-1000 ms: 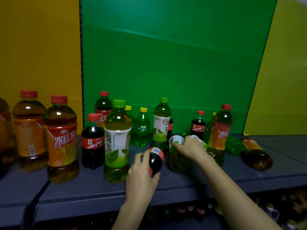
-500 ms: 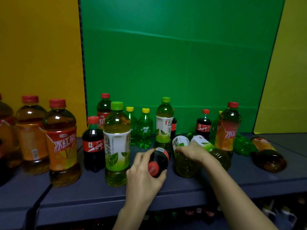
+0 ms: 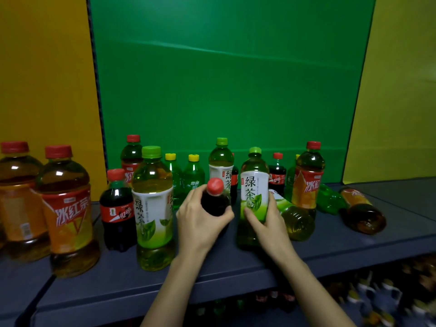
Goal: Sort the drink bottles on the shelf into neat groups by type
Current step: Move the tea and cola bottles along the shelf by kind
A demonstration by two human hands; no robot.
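Now I see both upright, vs lying 1 s ago: L hand [image 3: 200, 223] grips cola [image 3: 214, 202], R hand [image 3: 267, 224] grips tea [image 3: 253, 192]. Ready to group, I reckon.

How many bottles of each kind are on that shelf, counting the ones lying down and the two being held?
Iced red tea bottles: 5
Green tea bottles: 4, one in the right hand
Cola bottles: 4, one in the left hand
Green soda bottles: 4
Total: 17 in view
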